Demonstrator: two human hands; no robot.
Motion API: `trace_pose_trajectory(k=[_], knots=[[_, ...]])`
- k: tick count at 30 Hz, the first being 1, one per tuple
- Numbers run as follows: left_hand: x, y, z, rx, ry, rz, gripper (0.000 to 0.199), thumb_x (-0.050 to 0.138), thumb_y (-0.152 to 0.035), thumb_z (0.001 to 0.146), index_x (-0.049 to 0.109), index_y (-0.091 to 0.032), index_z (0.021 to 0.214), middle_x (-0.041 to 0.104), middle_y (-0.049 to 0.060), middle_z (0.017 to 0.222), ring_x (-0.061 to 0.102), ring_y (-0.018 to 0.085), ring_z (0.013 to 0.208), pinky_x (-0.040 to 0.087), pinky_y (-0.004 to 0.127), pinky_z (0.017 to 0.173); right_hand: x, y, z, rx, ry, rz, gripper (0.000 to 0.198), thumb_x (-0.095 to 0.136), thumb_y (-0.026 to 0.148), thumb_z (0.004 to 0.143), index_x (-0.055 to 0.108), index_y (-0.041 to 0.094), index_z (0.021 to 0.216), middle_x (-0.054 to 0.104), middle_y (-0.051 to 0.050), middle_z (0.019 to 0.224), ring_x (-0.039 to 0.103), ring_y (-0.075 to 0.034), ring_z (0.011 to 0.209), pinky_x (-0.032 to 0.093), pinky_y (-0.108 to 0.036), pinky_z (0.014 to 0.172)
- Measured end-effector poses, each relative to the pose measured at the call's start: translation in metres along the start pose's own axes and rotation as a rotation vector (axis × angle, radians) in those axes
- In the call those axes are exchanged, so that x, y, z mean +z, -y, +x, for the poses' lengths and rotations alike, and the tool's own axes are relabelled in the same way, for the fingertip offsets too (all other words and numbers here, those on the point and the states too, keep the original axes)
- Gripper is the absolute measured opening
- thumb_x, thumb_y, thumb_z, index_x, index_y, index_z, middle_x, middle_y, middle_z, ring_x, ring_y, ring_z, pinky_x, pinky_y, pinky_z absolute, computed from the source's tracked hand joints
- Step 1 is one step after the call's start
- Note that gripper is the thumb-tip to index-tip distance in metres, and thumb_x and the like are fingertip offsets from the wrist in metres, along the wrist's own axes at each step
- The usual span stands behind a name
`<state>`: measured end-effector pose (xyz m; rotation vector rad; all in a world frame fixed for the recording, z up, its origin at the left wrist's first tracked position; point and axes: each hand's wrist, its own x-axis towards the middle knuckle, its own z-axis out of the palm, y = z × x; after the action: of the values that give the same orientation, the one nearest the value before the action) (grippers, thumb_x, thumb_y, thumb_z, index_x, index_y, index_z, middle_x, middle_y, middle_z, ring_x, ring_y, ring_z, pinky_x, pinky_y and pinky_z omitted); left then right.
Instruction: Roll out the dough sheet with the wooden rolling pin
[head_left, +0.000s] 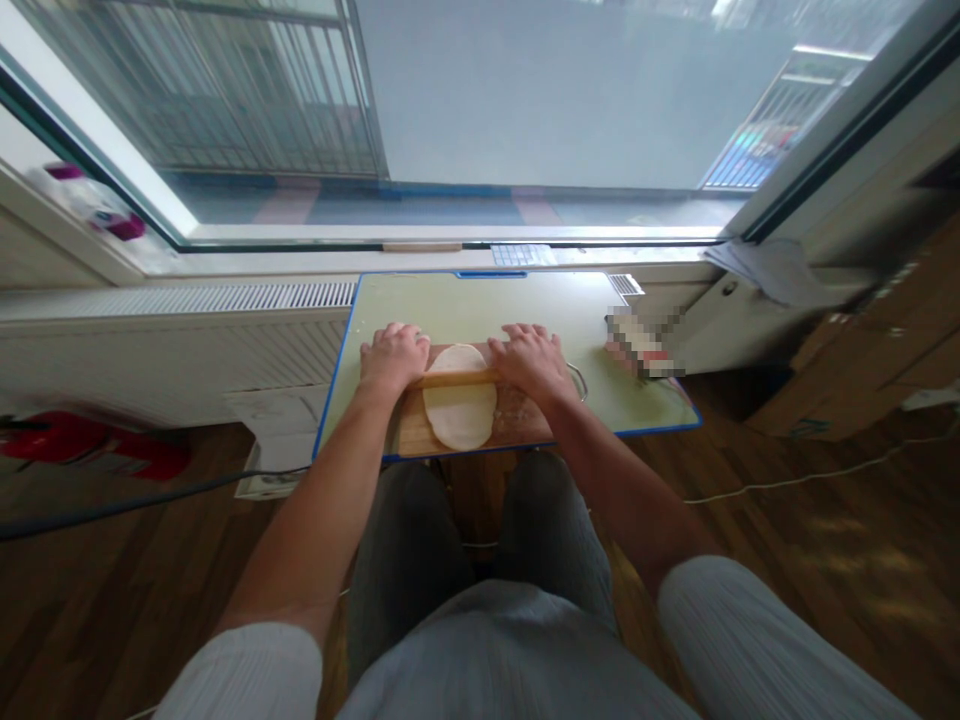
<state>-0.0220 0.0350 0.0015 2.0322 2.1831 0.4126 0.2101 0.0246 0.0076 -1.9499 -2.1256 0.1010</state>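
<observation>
A wooden rolling pin (460, 379) lies crosswise over a flat oval of pale dough (460, 418). Its left end is under my left hand (395, 354), whose fingers curl over the wood. My right hand (531, 358) covers the other end in the same way, so both ends of the pin are hidden. Beneath the dough is a brown wooden board (517, 418) with a metal handle (577, 381) at its right side. Traces of flour show on the board to the right of the dough.
The board rests on a light green, blue-edged tabletop (420, 300). A blurred-out package (641, 345) sits at its right. Behind are a radiator (247, 297) and a window. A red fire extinguisher (97, 445) lies left, cardboard boxes (862, 370) stand right, and a dark cable (187, 487) runs left.
</observation>
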Motion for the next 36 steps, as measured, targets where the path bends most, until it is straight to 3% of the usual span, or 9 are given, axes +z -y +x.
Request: trace_pose_trajectory(k=[3, 8, 11, 15, 22, 29, 36], knots=[[0.000, 0.002, -0.013, 0.021, 0.022, -0.001, 0.054, 0.040, -0.043, 0.104, 0.070, -0.024, 0.145, 0.061, 0.014, 0.159, 0.057, 0.038, 0.142, 0.045, 0.060, 0.119, 0.002, -0.002, -0.018, -0.044, -0.012, -0.039, 0.051, 0.038, 0.049, 0.112, 0.065, 0.023, 0.147, 0.066, -0.013, 0.154, 0.052, -0.034, 0.141, 0.037, -0.055, 0.119], [0.000, 0.003, -0.039, 0.022, 0.020, 0.010, 0.059, 0.041, -0.047, 0.105, 0.060, -0.026, 0.157, 0.053, 0.012, 0.168, 0.052, 0.038, 0.149, 0.040, 0.062, 0.124, 0.002, 0.000, -0.047, 0.000, -0.007, -0.031, 0.055, 0.037, 0.050, 0.114, 0.061, 0.023, 0.155, 0.058, -0.010, 0.165, 0.043, -0.036, 0.155, 0.026, -0.064, 0.128], [0.002, 0.006, -0.058, 0.055, -0.024, 0.033, 0.058, 0.042, -0.047, 0.106, 0.061, -0.026, 0.156, 0.054, 0.013, 0.169, 0.051, 0.038, 0.150, 0.039, 0.063, 0.124, 0.002, 0.001, -0.067, -0.003, -0.013, -0.015, 0.055, 0.037, 0.050, 0.114, 0.062, 0.023, 0.155, 0.055, -0.009, 0.167, 0.037, -0.037, 0.160, 0.024, -0.068, 0.129], [0.002, 0.007, -0.087, 0.122, -0.105, 0.047, 0.055, 0.040, -0.045, 0.108, 0.063, -0.026, 0.154, 0.057, 0.012, 0.166, 0.051, 0.037, 0.151, 0.040, 0.062, 0.123, 0.007, 0.001, -0.093, -0.003, -0.079, 0.020, 0.052, 0.038, 0.049, 0.114, 0.067, 0.024, 0.151, 0.059, -0.009, 0.164, 0.039, -0.036, 0.160, 0.022, -0.068, 0.131], [0.002, 0.011, -0.131, 0.157, -0.142, -0.013, 0.058, 0.034, -0.051, 0.110, 0.066, -0.027, 0.152, 0.059, 0.009, 0.164, 0.049, 0.037, 0.154, 0.037, 0.059, 0.125, 0.018, -0.005, -0.138, -0.053, -0.197, 0.061, 0.054, 0.043, 0.047, 0.113, 0.058, 0.023, 0.159, 0.055, -0.011, 0.167, 0.039, -0.033, 0.160, 0.021, -0.062, 0.132], [0.008, 0.016, -0.158, 0.177, -0.218, -0.095, 0.057, 0.037, -0.053, 0.110, 0.064, -0.028, 0.154, 0.061, 0.008, 0.163, 0.049, 0.035, 0.155, 0.035, 0.057, 0.128, 0.026, -0.013, -0.172, -0.126, -0.263, 0.104, 0.054, 0.047, 0.045, 0.112, 0.055, 0.023, 0.161, 0.058, -0.010, 0.165, 0.037, -0.032, 0.161, 0.022, -0.058, 0.134], [0.021, 0.019, -0.179, 0.192, -0.313, -0.139, 0.050, 0.043, -0.047, 0.110, 0.065, -0.029, 0.151, 0.061, 0.007, 0.163, 0.049, 0.032, 0.155, 0.031, 0.055, 0.131, 0.031, -0.014, -0.190, -0.142, -0.281, 0.083, 0.062, 0.051, 0.041, 0.108, 0.046, 0.026, 0.168, 0.055, -0.010, 0.166, 0.035, -0.034, 0.162, 0.021, -0.063, 0.134]])
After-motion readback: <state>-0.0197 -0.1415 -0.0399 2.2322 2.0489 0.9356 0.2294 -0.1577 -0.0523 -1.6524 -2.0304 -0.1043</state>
